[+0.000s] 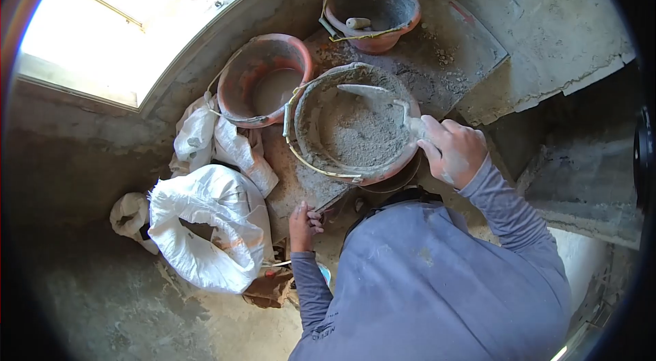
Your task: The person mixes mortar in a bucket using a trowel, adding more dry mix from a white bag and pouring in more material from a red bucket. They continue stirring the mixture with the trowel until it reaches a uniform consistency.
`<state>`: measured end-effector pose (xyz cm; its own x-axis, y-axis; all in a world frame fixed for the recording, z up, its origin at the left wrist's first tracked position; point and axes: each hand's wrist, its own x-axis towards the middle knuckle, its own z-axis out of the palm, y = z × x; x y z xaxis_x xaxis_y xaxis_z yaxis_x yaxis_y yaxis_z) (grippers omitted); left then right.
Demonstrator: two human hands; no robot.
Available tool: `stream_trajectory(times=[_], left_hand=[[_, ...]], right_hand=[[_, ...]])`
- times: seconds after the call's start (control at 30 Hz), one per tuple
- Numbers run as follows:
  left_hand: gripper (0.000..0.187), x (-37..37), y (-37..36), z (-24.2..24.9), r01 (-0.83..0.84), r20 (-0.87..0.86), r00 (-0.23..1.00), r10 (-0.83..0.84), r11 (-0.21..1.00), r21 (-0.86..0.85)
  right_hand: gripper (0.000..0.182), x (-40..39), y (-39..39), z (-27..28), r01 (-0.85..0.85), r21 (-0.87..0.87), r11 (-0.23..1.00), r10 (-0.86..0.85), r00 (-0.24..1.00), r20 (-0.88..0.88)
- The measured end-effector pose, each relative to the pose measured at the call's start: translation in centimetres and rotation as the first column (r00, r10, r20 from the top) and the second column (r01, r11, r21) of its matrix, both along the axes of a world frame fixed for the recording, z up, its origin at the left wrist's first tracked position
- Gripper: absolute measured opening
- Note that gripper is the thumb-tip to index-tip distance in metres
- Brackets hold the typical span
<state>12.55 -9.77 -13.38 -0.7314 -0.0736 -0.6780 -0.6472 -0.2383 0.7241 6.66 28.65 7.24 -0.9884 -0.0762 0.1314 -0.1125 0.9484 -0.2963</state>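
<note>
The right hand [452, 150] is clenched on the handle of a trowel [372, 93] whose blade lies in the grey mortar of the nearest bucket [321, 156]. The left hand [301, 221] grips the board [290, 183] edge beneath (its fingers curled under); mixing well probably means scraping the blade along the wall so no dry powder stays there

long-sleeved grey-blue shirt, dusty, with small lettering on the left sleeve; bare hands.

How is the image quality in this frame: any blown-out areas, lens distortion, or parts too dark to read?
Head view: the window is overexposed to near white; fisheye bends the edges, with black vignette corners. The right hand on the trowel in the nearest bucket is sharp and evenly lit; the left hand sits in dimmer shade.
</note>
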Motion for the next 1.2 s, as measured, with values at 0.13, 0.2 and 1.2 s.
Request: stream_trajectory(times=[0.13,0.2,1.2], left_hand=[[0.04,-1.0,1.8,0.2,-0.078,-0.022,0.997,0.078,0.996,-0.033],[0.039,-1.5,3.3,0.8,-0.1,-0.031,0.995,0.099,0.994,-0.046],[0.033,10.8,9.5,2.5,-0.791,-0.106,0.569,0.815,0.508,-0.342]], right_hand=[[0.049,-0.4,4.6,-4.6,-0.057,-0.062,0.996,0.054,0.997,-0.047],[0.045,-0.5,6.0,-5.9,-0.147,-0.065,0.987,0.149,0.989,0.025],[0.042,-8.0,11.5,-11.2,-0.379,-0.352,0.856,0.435,0.896,0.091]])
